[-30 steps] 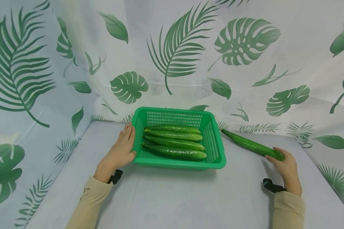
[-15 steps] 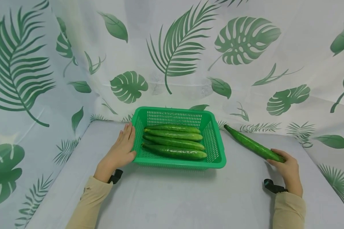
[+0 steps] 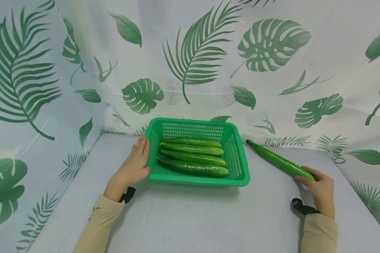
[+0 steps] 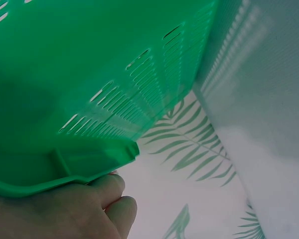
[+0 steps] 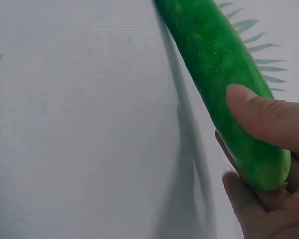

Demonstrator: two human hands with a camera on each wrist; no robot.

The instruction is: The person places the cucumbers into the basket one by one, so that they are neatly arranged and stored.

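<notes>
My right hand (image 3: 320, 186) grips a long green cucumber (image 3: 277, 160) by its near end, to the right of the basket. In the right wrist view the thumb (image 5: 256, 109) presses on top of the cucumber, with the fingers curled beneath it. The cucumber slants away to the upper left, its thin far tip near the back wall. At the left end of a green plastic basket (image 3: 196, 181), my left hand (image 3: 133, 163) rests against the rim with its fingers extended. Several cucumbers (image 3: 193, 167) lie side by side inside the basket.
The table (image 3: 202, 221) has a pale cloth over it. White curtain (image 3: 196, 70) with green leaf prints rises behind the basket and along both sides. A small black wrist device (image 3: 304, 206) sits at the right sleeve, another (image 3: 128, 195) at the left.
My right hand has shifted slightly right and toward me with the cucumber. The cucumber's far tip rose, then dipped a little. The left hand and basket have stayed put.
</notes>
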